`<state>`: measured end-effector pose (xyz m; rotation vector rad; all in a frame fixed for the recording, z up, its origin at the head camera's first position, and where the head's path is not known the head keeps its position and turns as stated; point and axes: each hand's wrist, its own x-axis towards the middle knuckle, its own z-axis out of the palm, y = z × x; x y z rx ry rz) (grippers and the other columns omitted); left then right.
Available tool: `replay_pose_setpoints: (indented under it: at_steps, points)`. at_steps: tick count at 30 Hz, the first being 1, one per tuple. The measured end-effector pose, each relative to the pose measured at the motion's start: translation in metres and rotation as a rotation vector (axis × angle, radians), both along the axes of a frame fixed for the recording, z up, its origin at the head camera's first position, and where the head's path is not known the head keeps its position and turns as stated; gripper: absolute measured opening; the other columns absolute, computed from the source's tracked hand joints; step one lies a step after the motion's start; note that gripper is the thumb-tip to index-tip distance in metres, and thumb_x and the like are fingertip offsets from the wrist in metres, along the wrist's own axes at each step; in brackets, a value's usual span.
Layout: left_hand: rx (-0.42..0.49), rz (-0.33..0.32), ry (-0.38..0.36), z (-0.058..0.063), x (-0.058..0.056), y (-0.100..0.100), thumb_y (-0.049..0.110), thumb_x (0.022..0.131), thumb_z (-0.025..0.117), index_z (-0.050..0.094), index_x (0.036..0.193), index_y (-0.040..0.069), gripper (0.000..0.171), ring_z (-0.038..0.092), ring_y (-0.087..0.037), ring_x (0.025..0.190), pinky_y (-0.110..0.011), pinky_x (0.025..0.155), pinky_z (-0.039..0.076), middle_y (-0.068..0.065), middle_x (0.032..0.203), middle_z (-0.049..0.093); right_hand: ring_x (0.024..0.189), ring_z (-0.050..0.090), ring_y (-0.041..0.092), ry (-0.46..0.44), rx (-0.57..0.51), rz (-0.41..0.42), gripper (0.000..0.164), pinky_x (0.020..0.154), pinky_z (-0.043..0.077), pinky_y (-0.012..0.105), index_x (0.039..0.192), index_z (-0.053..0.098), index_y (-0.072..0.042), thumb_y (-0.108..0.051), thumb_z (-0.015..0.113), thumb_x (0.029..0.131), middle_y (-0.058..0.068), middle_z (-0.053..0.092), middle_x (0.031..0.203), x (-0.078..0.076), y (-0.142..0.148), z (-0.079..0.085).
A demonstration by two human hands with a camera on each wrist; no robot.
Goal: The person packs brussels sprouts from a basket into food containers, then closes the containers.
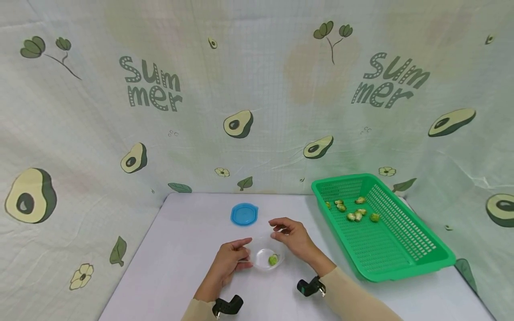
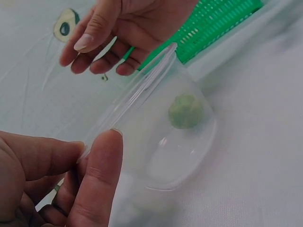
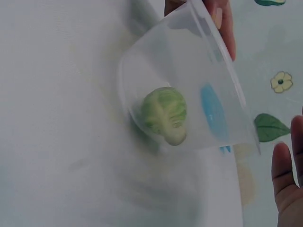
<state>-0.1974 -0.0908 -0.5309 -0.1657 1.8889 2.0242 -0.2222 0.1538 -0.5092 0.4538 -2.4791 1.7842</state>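
My left hand [image 1: 232,259] pinches the rim of a clear plastic tub [image 2: 161,161] between thumb and fingers. Inside the tub, a single green Brussels sprout [image 3: 164,113] lies on the bottom, toward the right side in the head view. The tub's base is right at the white tabletop. On the far right side of the tub, my right hand [image 1: 295,237] hovers by the rim with relaxed, slightly bent fingers and nothing in them. A blue lid [image 1: 244,214] lies flat on the table beyond both hands.
At the right stands a large green plastic basket [image 1: 389,245] with slotted sides. Several Brussels sprouts [image 1: 358,216] lie toward its far end. A white cloth printed with avocados [image 1: 238,124] hangs behind and beside the white table [image 1: 172,258].
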Motion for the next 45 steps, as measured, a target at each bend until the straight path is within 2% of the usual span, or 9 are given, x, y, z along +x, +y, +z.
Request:
replay_pose_setpoints:
  at_steps: [4, 9, 15, 22, 28, 31, 38, 43, 45]
  points:
    - [-0.004, -0.003, 0.002, 0.001, 0.000, 0.000, 0.000, 0.097, 0.068, 0.061, 0.145, 0.000, 0.048, 0.062, -0.016, 0.081, -0.031, 0.073, 0.067, -0.006, 0.091, 0.060, 0.103, 0.067, 0.024, 0.014, -0.019, -0.025, 0.032, 0.084, 0.056, 0.021, 0.123, 0.076, -0.008, -0.006, 0.080, 0.092, 0.012, 0.075, 0.119, 0.001, 0.003, 0.007]
    - [-0.011, -0.005, 0.000, 0.002, 0.000, 0.001, 0.000, 0.098, 0.068, 0.061, 0.146, 0.000, 0.048, 0.062, -0.017, 0.082, -0.031, 0.073, 0.067, -0.006, 0.092, 0.061, 0.106, 0.067, 0.029, 0.026, -0.040, -0.023, 0.032, 0.086, 0.056, 0.021, 0.124, 0.075, -0.007, -0.006, 0.079, 0.093, 0.013, 0.074, 0.120, 0.002, 0.005, 0.013]
    - [-0.007, -0.009, 0.001, 0.003, 0.000, 0.001, 0.000, 0.098, 0.067, 0.061, 0.146, -0.001, 0.049, 0.062, -0.017, 0.083, -0.030, 0.074, 0.067, -0.006, 0.093, 0.060, 0.105, 0.068, 0.024, 0.017, -0.061, -0.041, 0.033, 0.085, 0.057, 0.020, 0.125, 0.074, -0.001, -0.004, 0.080, 0.092, 0.014, 0.074, 0.117, 0.005, 0.007, 0.021]
    - [0.000, -0.010, 0.002, 0.001, 0.001, 0.001, 0.000, 0.097, 0.068, 0.060, 0.146, -0.001, 0.049, 0.062, -0.017, 0.083, -0.030, 0.073, 0.067, -0.005, 0.092, 0.060, 0.103, 0.067, 0.020, 0.052, -0.058, -0.073, 0.030, 0.084, 0.058, 0.021, 0.122, 0.076, -0.007, -0.005, 0.080, 0.092, 0.013, 0.073, 0.118, 0.010, 0.013, 0.029]
    - [0.008, -0.003, 0.003, -0.001, 0.001, 0.001, 0.000, 0.098, 0.068, 0.059, 0.147, -0.002, 0.049, 0.062, -0.017, 0.083, -0.030, 0.073, 0.067, -0.005, 0.093, 0.060, 0.101, 0.068, 0.017, 0.101, -0.075, -0.088, 0.031, 0.082, 0.060, 0.024, 0.123, 0.075, -0.007, -0.007, 0.080, 0.093, 0.014, 0.071, 0.120, 0.015, 0.024, 0.044]
    - [0.015, -0.004, 0.005, -0.001, 0.001, 0.001, -0.001, 0.098, 0.067, 0.059, 0.147, -0.002, 0.049, 0.063, -0.017, 0.082, -0.030, 0.072, 0.067, -0.005, 0.092, 0.060, 0.098, 0.067, 0.011, 0.114, -0.100, -0.082, 0.032, 0.080, 0.063, 0.025, 0.125, 0.073, -0.005, -0.005, 0.078, 0.094, 0.009, 0.070, 0.117, 0.018, 0.032, 0.054]
    - [0.029, -0.002, 0.004, -0.001, 0.001, -0.001, -0.003, 0.098, 0.067, 0.059, 0.146, -0.003, 0.049, 0.063, -0.016, 0.080, -0.029, 0.072, 0.067, -0.005, 0.090, 0.060, 0.091, 0.069, 0.005, 0.207, -0.144, -0.050, 0.034, 0.073, 0.065, 0.026, 0.126, 0.068, 0.008, 0.005, 0.075, 0.092, -0.014, 0.069, 0.108, 0.022, 0.052, 0.084]
    - [0.031, -0.005, 0.014, -0.001, 0.001, 0.000, -0.002, 0.098, 0.067, 0.059, 0.146, -0.003, 0.049, 0.063, -0.015, 0.080, -0.029, 0.072, 0.067, -0.004, 0.091, 0.060, 0.094, 0.070, 0.003, 0.167, -0.110, -0.085, 0.037, 0.077, 0.065, 0.026, 0.130, 0.065, 0.009, 0.002, 0.075, 0.095, -0.018, 0.072, 0.106, 0.023, 0.078, 0.106]
    - [0.029, -0.009, 0.022, -0.001, 0.002, 0.000, -0.002, 0.098, 0.067, 0.059, 0.146, -0.004, 0.049, 0.063, -0.015, 0.080, -0.029, 0.072, 0.067, -0.004, 0.091, 0.060, 0.098, 0.070, 0.002, 0.140, -0.095, -0.091, 0.039, 0.080, 0.065, 0.026, 0.134, 0.064, 0.007, 0.000, 0.073, 0.097, -0.020, 0.071, 0.111, 0.022, 0.092, 0.112]
